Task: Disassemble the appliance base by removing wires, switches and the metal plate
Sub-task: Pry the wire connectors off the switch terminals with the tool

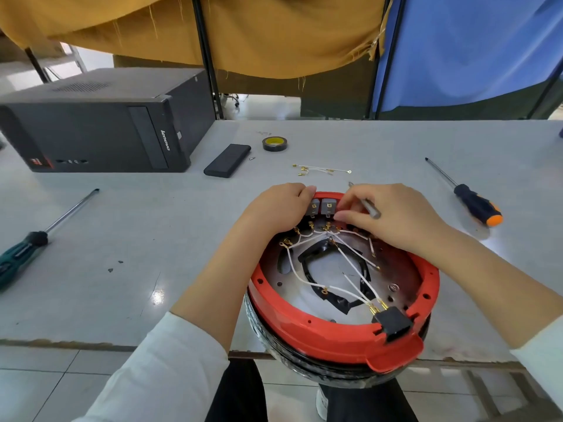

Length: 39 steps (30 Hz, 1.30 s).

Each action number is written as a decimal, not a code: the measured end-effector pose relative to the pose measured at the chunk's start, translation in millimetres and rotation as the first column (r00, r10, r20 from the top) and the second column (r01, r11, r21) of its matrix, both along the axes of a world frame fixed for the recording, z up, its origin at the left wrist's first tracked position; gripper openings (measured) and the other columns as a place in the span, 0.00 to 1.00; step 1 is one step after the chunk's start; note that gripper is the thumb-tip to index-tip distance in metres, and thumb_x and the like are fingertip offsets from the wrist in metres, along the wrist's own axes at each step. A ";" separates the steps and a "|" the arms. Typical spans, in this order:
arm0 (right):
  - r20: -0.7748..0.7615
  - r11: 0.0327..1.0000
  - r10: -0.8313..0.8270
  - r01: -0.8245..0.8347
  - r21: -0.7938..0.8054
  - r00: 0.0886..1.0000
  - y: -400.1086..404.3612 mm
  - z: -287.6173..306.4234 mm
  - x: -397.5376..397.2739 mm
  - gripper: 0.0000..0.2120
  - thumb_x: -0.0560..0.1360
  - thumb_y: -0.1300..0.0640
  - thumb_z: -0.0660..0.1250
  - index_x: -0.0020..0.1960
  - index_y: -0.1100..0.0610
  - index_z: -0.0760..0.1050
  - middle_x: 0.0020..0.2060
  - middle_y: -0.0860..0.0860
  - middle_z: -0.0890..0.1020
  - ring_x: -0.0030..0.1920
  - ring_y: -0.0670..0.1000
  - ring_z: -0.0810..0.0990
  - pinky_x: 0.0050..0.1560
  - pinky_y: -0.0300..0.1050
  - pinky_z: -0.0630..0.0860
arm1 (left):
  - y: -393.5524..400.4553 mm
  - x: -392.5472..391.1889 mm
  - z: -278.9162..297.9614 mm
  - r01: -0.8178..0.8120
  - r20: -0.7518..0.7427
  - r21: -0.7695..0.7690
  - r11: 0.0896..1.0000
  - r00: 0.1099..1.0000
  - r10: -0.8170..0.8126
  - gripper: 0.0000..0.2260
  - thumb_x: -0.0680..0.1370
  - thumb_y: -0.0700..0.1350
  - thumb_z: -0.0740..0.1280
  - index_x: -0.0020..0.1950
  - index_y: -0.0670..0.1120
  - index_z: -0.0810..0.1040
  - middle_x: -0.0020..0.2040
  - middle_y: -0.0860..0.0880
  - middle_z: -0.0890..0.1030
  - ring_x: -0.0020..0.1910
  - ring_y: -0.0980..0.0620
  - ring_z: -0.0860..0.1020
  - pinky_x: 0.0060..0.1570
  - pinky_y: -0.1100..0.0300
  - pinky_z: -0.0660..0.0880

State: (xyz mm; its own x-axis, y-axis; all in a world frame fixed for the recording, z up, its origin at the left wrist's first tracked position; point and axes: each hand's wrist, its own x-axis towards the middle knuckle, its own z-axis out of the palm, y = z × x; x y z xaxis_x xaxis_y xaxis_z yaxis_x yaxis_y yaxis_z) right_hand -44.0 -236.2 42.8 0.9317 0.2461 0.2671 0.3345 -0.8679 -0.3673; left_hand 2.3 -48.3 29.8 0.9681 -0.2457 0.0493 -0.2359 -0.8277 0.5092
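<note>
Grey worktable (396,141) under hung ochre and blue cloths, with the red appliance base (320,342) propped at the near edge, overhanging toward the lap.

Right hand (396,217): fingertips pressed on the right grey switch (328,206) at the far rim, a slim metal tool (370,207) tucked under the curled fingers. Left hand (278,208): curled over the rim beside the left switch (314,205), steadying the base; whether it pinches the switch itself, cannot tell.

Inside the ring: white wires (304,280) with brass terminals fanning from the switches across the metal plate (283,281), several running to a black connector block (394,322) at the near rim. Some terminals near the switches look already unplugged and lying loose. Plate dull and stained, with a black-edged opening in the middle and a screw visible at the right.

Likely risks: prying a switch out while leads remain attached, tearing a terminal; tool tip slipping off the plastic latch toward the left fingers; base tipping off the edge under downward pressure, being only partly on the table.

Further out: removed wires (323,170) beyond the base, tape roll (275,143), black flat pack (228,160), orange-handled screwdriver (475,202) at right, green-handled screwdriver (24,248) at left, computer tower (100,123) lying at the far left.
</note>
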 end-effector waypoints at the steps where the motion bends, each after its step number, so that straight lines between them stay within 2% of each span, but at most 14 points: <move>1: 0.021 1.000 0.005 -0.005 -0.027 1.000 -0.5 -2.2 -1.7 0.10 0.70 0.39 0.67 0.47 0.42 0.77 0.38 0.40 0.82 0.40 0.41 0.78 0.41 0.43 0.72 | 0.0 -0.7 0.5 0.003 0.002 0.003 1.000 1.000 -0.003 0.21 0.83 0.55 0.49 0.57 0.45 0.76 0.55 0.45 0.78 0.55 0.46 0.74 0.50 0.56 0.67; 4: 0.077 0.961 0.058 -0.034 -0.273 0.995 1.3 -5.4 -2.8 0.09 0.71 0.41 0.67 0.49 0.42 0.74 0.42 0.40 0.81 0.46 0.46 0.78 0.36 0.43 0.63 | -0.2 -2.5 2.1 0.015 -0.004 0.006 1.000 1.000 -0.015 0.20 0.83 0.55 0.49 0.56 0.45 0.75 0.55 0.45 0.78 0.55 0.46 0.74 0.51 0.55 0.67; 6: 0.105 0.938 0.087 -0.046 -0.343 0.991 2.3 -6.4 -2.8 0.06 0.72 0.43 0.66 0.48 0.42 0.73 0.42 0.42 0.81 0.46 0.48 0.78 0.36 0.43 0.61 | -0.3 -2.0 2.2 0.019 -0.008 0.009 1.000 1.000 -0.019 0.19 0.83 0.55 0.49 0.55 0.45 0.75 0.54 0.45 0.78 0.54 0.46 0.74 0.51 0.55 0.67; 8: 0.087 0.944 0.099 -0.066 -0.322 0.991 1.4 -5.2 -4.1 0.05 0.72 0.45 0.67 0.44 0.41 0.71 0.39 0.42 0.80 0.43 0.47 0.76 0.35 0.43 0.60 | 0.0 -0.9 1.3 0.019 -0.001 0.016 1.000 1.000 -0.019 0.18 0.83 0.55 0.49 0.51 0.46 0.74 0.50 0.46 0.77 0.51 0.46 0.74 0.49 0.56 0.67; 11: 0.089 0.954 0.120 -0.090 -0.286 0.989 0.0 -4.5 -6.7 0.09 0.70 0.46 0.68 0.39 0.42 0.67 0.31 0.41 0.75 0.35 0.45 0.71 0.31 0.38 0.59 | -0.1 0.7 -0.1 0.017 0.012 0.009 1.000 1.000 -0.017 0.18 0.83 0.55 0.49 0.46 0.47 0.72 0.45 0.48 0.75 0.47 0.48 0.73 0.46 0.57 0.65; 15: -0.036 0.994 0.113 -0.113 -0.006 0.993 -0.7 2.3 -12.3 0.08 0.68 0.48 0.69 0.41 0.43 0.69 0.37 0.35 0.78 0.35 0.39 0.76 0.32 0.33 0.64 | 0.4 2.5 -1.0 0.016 0.014 0.015 1.000 1.000 -0.016 0.18 0.83 0.55 0.50 0.39 0.50 0.69 0.43 0.48 0.74 0.46 0.48 0.72 0.45 0.56 0.65; 19: -0.217 0.981 0.189 -0.195 -0.003 0.958 2.1 9.1 -16.6 0.08 0.69 0.48 0.70 0.40 0.43 0.70 0.38 0.42 0.79 0.37 0.43 0.76 0.39 0.45 0.74 | 0.0 2.7 -0.7 0.014 0.011 0.014 1.000 1.000 -0.014 0.19 0.83 0.56 0.49 0.47 0.45 0.74 0.45 0.48 0.75 0.47 0.47 0.72 0.45 0.56 0.65; 21: -0.288 0.977 0.200 -0.215 -0.019 0.936 4.2 10.5 -20.2 0.07 0.70 0.50 0.70 0.39 0.44 0.71 0.37 0.45 0.79 0.35 0.43 0.77 0.40 0.47 0.75 | -0.4 2.1 -0.5 0.017 0.011 0.018 1.000 1.000 -0.017 0.20 0.83 0.55 0.49 0.49 0.45 0.74 0.45 0.48 0.75 0.47 0.48 0.72 0.45 0.56 0.65; 23: -0.311 0.973 0.205 -0.228 -0.039 0.928 6.2 11.4 -22.7 0.07 0.71 0.52 0.69 0.39 0.45 0.71 0.36 0.47 0.79 0.35 0.44 0.77 0.39 0.47 0.75 | -0.6 2.6 -0.6 0.021 0.014 0.027 0.999 1.000 -0.021 0.19 0.83 0.55 0.49 0.47 0.45 0.74 0.44 0.48 0.75 0.46 0.48 0.72 0.45 0.56 0.64; 28: -0.321 0.968 0.216 -0.245 -0.051 0.922 8.5 13.1 -24.3 0.10 0.72 0.60 0.65 0.41 0.45 0.72 0.41 0.44 0.81 0.42 0.47 0.78 0.46 0.52 0.76 | 0.0 3.2 -1.6 0.020 0.022 0.020 1.000 1.000 -0.020 0.19 0.83 0.55 0.49 0.38 0.48 0.69 0.37 0.52 0.72 0.44 0.48 0.72 0.43 0.56 0.64; 30: -0.287 0.967 0.213 -0.243 -0.075 0.934 9.8 10.9 -24.3 0.10 0.73 0.59 0.67 0.41 0.45 0.71 0.41 0.45 0.79 0.41 0.46 0.77 0.46 0.48 0.75 | 0.0 3.2 -1.6 0.020 0.024 0.008 1.000 0.999 -0.021 0.19 0.83 0.55 0.49 0.42 0.46 0.71 0.37 0.51 0.72 0.44 0.48 0.72 0.43 0.56 0.64; 32: -0.242 0.970 0.203 -0.229 -0.082 0.949 11.4 8.2 -24.6 0.11 0.74 0.61 0.66 0.40 0.46 0.68 0.40 0.47 0.78 0.37 0.43 0.74 0.39 0.38 0.72 | -0.4 3.5 -1.6 0.024 0.028 0.006 1.000 0.999 -0.024 0.20 0.83 0.55 0.49 0.44 0.45 0.73 0.37 0.51 0.73 0.44 0.48 0.73 0.43 0.56 0.64; 35: -0.218 0.968 0.173 -0.207 -0.142 0.960 13.7 6.9 -24.3 0.15 0.73 0.65 0.64 0.38 0.46 0.64 0.38 0.45 0.76 0.36 0.41 0.71 0.35 0.36 0.66 | -0.2 3.9 -2.0 0.026 0.031 0.010 1.000 0.999 -0.027 0.20 0.83 0.55 0.49 0.43 0.45 0.72 0.37 0.50 0.73 0.44 0.48 0.72 0.43 0.57 0.64; 39: -0.277 0.974 0.149 -0.189 -0.124 0.949 14.1 9.5 -22.2 0.16 0.73 0.68 0.62 0.38 0.47 0.65 0.34 0.42 0.74 0.33 0.35 0.72 0.31 0.31 0.67 | 0.2 4.3 -2.9 0.018 0.025 0.000 1.000 1.000 -0.018 0.21 0.83 0.55 0.49 0.46 0.43 0.74 0.39 0.49 0.74 0.45 0.48 0.72 0.43 0.56 0.64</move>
State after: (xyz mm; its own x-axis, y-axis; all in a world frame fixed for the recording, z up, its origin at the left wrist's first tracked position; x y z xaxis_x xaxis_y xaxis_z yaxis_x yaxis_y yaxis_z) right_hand -66.1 -222.2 52.4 0.9052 0.4237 -0.0346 0.3889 -0.8582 -0.3351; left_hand 6.6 -48.1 26.9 0.9619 -0.2633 0.0733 -0.2636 -0.8232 0.5029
